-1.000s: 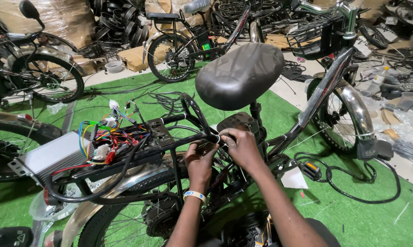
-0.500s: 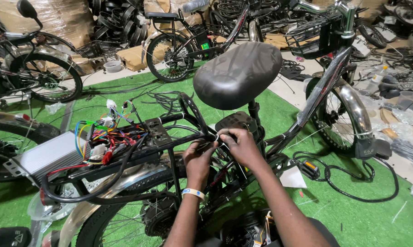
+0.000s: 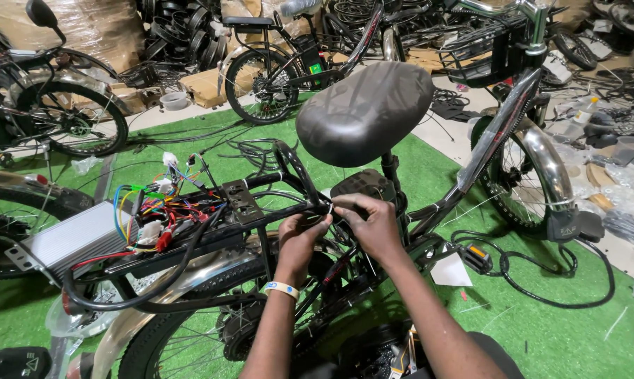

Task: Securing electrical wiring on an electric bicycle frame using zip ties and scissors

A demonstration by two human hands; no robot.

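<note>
Pinching white tie [image 3: 329, 210]: left hand [image 3: 299, 237], right hand [image 3: 368, 223], frame tube [image 3: 299, 175].

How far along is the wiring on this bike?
Done: the silver controller box sits on the rear rack. In hand: the left hand and right hand pinch a white tie at the frame tube below the saddle. Left: the coloured wires beside the box lie loose and unbundled.

Saddle [image 3: 364, 112] above both hands; left hand [image 3: 299, 237] beside right hand [image 3: 371, 224] at frame tube [image 3: 257, 223]. Controller box [image 3: 75, 242] and wire bundle [image 3: 164, 210] on rack, left.
</note>
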